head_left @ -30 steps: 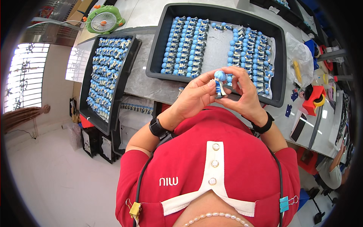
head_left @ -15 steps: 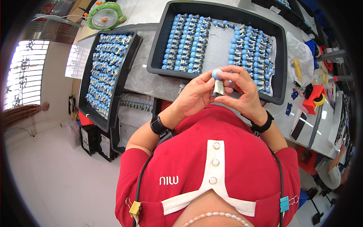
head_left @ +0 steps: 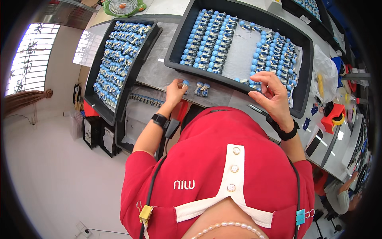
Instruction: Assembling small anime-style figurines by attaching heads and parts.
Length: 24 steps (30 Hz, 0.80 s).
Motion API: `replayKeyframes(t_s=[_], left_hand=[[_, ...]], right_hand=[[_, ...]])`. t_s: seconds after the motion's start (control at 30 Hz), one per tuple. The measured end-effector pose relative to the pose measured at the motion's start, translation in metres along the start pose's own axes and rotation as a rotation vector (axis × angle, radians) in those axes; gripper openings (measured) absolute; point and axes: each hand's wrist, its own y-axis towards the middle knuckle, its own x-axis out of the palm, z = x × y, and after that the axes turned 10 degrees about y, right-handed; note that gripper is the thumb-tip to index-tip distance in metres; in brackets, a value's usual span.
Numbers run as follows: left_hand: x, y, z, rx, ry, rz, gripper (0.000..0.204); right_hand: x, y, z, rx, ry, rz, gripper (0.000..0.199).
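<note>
At the table's near edge, my left hand (head_left: pixel 174 92) pinches a small blue-headed figurine (head_left: pixel 185 83) between thumb and fingers. Two more figurines (head_left: pixel 202 89) stand side by side on the table just to its right. Over the near rim of the large black tray (head_left: pixel 217 79), my right hand (head_left: pixel 274 97) is open, thumb and fingers apart with nothing seen between them. Close to its fingertips, a figurine (head_left: pixel 242 81) lies inside the tray. Rows of similar figurines fill the tray's left and right sides, with bare white lining (head_left: pixel 242 49) between them.
To the left, a second black tray (head_left: pixel 89 79) full of figurines sits tilted. A green fan (head_left: pixel 124 7) stands behind it. On the right are a clear plastic bag (head_left: pixel 325 67) and a red tape dispenser (head_left: pixel 332 117). A pen-like tool (head_left: pixel 258 109) lies near my right wrist.
My hands were together around one figurine and have parted. The left moved left to a figurine at the table edge; the right moved right and opened. Whether it is the same figurine, I cannot tell.
</note>
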Motion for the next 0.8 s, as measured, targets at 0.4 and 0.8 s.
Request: replayKeyframes(t_s=[0.4, 0.8], left_hand=[[0.044, 0.013, -0.008, 0.226, 0.214, 0.204, 0.048], [0.031, 0.001, -0.007, 0.16, 0.106, 0.048, 0.052]], right_hand=[[-0.04, 0.041, 0.01, 0.109, -0.261, -0.022, 0.024], [-0.067, 0.079, 0.146, -0.019, -0.894, -0.668, 0.026]])
